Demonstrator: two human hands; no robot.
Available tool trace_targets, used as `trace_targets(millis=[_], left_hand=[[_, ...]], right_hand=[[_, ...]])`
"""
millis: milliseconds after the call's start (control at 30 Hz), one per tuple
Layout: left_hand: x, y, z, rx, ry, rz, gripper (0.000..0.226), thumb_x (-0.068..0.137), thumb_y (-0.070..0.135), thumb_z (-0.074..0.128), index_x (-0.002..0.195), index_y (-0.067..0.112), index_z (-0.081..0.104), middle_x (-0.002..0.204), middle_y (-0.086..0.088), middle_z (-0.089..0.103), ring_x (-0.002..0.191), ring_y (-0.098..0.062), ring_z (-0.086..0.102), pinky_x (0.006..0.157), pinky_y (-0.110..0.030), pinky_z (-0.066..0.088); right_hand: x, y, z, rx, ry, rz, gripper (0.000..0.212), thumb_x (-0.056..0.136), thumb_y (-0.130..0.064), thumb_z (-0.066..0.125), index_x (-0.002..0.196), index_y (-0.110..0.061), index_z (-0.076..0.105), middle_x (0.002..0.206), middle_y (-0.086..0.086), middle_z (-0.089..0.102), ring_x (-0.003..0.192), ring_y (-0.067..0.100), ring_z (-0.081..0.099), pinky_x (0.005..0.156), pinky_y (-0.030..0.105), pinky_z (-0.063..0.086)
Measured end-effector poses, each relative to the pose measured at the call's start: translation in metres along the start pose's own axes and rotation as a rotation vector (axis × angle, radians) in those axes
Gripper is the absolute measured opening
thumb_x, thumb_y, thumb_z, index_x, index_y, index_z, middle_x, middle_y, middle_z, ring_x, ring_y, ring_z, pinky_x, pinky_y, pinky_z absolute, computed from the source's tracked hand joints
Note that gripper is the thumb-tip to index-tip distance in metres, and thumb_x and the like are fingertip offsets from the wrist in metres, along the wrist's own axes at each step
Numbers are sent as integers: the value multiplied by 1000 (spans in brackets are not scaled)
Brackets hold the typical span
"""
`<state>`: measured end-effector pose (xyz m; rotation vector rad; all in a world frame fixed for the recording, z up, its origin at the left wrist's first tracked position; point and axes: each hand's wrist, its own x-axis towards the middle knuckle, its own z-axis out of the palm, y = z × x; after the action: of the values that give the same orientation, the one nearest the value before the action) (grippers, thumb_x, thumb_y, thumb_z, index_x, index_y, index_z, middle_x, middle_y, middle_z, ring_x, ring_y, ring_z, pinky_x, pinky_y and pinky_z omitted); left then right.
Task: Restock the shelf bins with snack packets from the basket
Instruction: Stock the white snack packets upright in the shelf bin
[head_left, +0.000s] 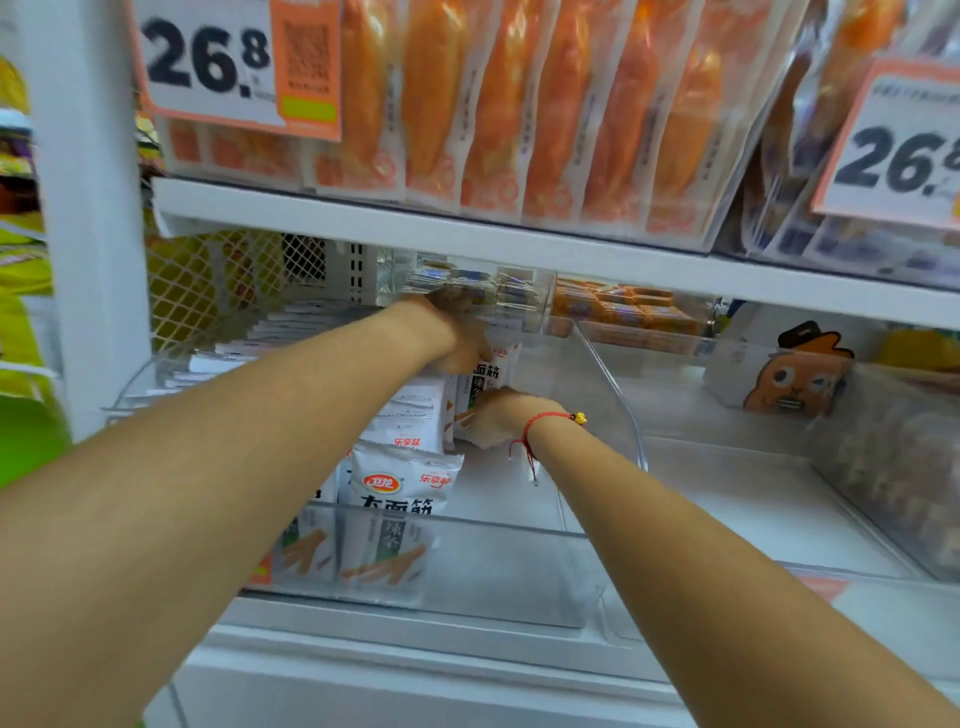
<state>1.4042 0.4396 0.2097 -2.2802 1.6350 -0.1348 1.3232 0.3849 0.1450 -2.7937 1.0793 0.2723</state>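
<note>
Both hands (467, 343) grip glossy packets (488, 379) in clear bin (613, 384).

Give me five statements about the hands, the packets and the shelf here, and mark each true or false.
1. Both hands reach into the clear bin that holds the white packets. True.
2. The red string bracelet is on the left wrist. False: it is on the right wrist.
3. The shelf above holds orange packs. True.
4. The price tag at upper left reads 16.8. False: it reads 26.8.
5. The right hand is up on the shelf above. False: it is low in the bin, at the packets, below the left hand.
</note>
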Motion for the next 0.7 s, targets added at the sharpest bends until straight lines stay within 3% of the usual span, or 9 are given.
trace_targets(millis=[67, 133, 267, 367, 467, 700], left_hand=[[-20, 6, -4, -30, 62, 29, 55, 97, 8, 27, 146, 33, 33, 155, -3, 25, 140, -26, 30, 111, -38, 33], [-35, 1, -4, -83, 125, 33, 50, 97, 12, 30, 141, 33, 42, 151, -4, 34, 135, -27, 37, 108, -37, 37], [-77, 7, -10, -224, 246, -13, 37, 93, 24, 37, 121, 38, 57, 128, -5, 56, 107, -28, 56, 88, -35, 49], [-113, 22, -16, -329, 406, -59, 37, 95, 28, 42, 129, 33, 55, 124, -2, 62, 109, -27, 58, 82, -31, 46], [-154, 45, -22, -378, 580, -65, 32, 96, 35, 44, 124, 32, 58, 114, 8, 65, 107, -19, 58, 78, -30, 45], [-226, 104, -2, -645, 631, -141, 23, 94, 34, 49, 112, 34, 63, 93, 11, 63, 97, -18, 61, 68, -27, 38]], right_hand=[[-16, 2, -5, -61, -64, -42, 57, 90, -14, 46, 145, -11, 33, 150, 11, 35, 132, 32, 39, 108, 43, 35], [-34, 5, -8, -55, -56, -79, 59, 90, -17, 45, 147, -16, 30, 152, 9, 32, 136, 31, 35, 111, 46, 33], [-81, 11, -15, 15, 77, -210, 46, 91, -20, 51, 136, -16, 45, 134, 10, 49, 119, 31, 49, 99, 42, 44], [-125, 18, -19, 5, 258, -304, 38, 89, -20, 55, 127, -23, 57, 127, 6, 58, 114, 30, 55, 92, 42, 49], [-173, 27, -19, 97, 443, -367, 28, 88, -21, 55, 113, -26, 66, 111, 0, 68, 99, 25, 62, 82, 40, 53], [-245, 59, 19, 410, 397, -325, 13, 90, -24, 59, 97, -26, 70, 83, -4, 67, 79, 15, 65, 77, 34, 54]])
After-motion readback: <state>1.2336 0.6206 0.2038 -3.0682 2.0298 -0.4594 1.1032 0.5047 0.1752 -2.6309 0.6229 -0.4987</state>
